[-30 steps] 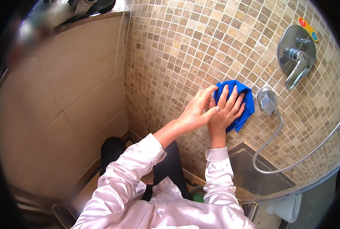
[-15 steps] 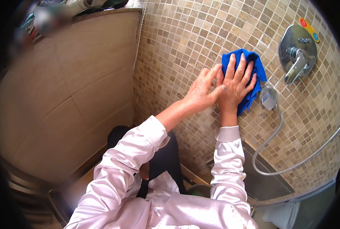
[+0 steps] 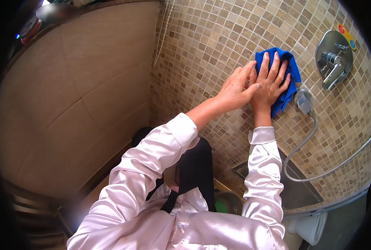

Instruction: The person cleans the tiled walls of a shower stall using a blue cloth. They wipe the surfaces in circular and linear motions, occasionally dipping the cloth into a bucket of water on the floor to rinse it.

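Note:
My right hand (image 3: 269, 85) lies flat with fingers spread on a blue cloth (image 3: 292, 77), pressing it against the mosaic-tiled wall (image 3: 218, 33). The cloth is crumpled at its edges and shows around the fingers and below the palm. Beside it, my left hand (image 3: 237, 87) is open, thumb apart, its fingertips next to the right thumb and the cloth's left edge. Whether the left fingertips touch the cloth I cannot tell. Just right of the cloth is a chrome wall fitting (image 3: 304, 102) with a grey hose (image 3: 291, 162).
A chrome mixer plate with a lever (image 3: 334, 60) sits on the wall at upper right. At left stands a large-tiled partition (image 3: 81, 62) with items on its ledge. A dark panel (image 3: 297, 187) is low on the wall. Below are a bucket (image 3: 233, 202) and a white fixture (image 3: 312, 227).
The whole view has shifted, so wall, cloth and both hands appear farther right. Against the tiles, the hands and cloth stay in nearly the same place.

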`<act>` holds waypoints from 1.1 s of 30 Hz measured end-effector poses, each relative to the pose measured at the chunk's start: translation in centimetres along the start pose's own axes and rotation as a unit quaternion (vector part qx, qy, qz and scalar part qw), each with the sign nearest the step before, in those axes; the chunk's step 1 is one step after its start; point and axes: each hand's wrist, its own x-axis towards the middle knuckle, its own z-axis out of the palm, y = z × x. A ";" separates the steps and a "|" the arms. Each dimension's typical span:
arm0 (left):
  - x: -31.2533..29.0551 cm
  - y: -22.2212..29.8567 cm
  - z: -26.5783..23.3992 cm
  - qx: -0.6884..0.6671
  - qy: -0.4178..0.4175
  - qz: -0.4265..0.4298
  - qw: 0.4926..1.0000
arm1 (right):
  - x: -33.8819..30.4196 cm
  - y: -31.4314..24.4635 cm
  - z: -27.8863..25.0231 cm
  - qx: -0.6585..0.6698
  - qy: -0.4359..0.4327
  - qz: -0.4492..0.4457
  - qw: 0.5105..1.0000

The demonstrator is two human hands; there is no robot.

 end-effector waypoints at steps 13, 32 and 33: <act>0.9 -4.8 -5.5 0.112 0.160 -0.017 0.981 | 2.6 -8.8 3.0 0.091 -0.061 -0.080 0.991; 1.4 -12.6 -14.6 -0.010 0.111 0.140 0.984 | 2.1 -16.4 4.1 0.051 -0.093 -0.089 0.990; 1.1 -13.0 -14.6 -0.020 0.113 0.143 0.983 | 1.7 -16.8 4.2 0.057 -0.097 -0.085 0.990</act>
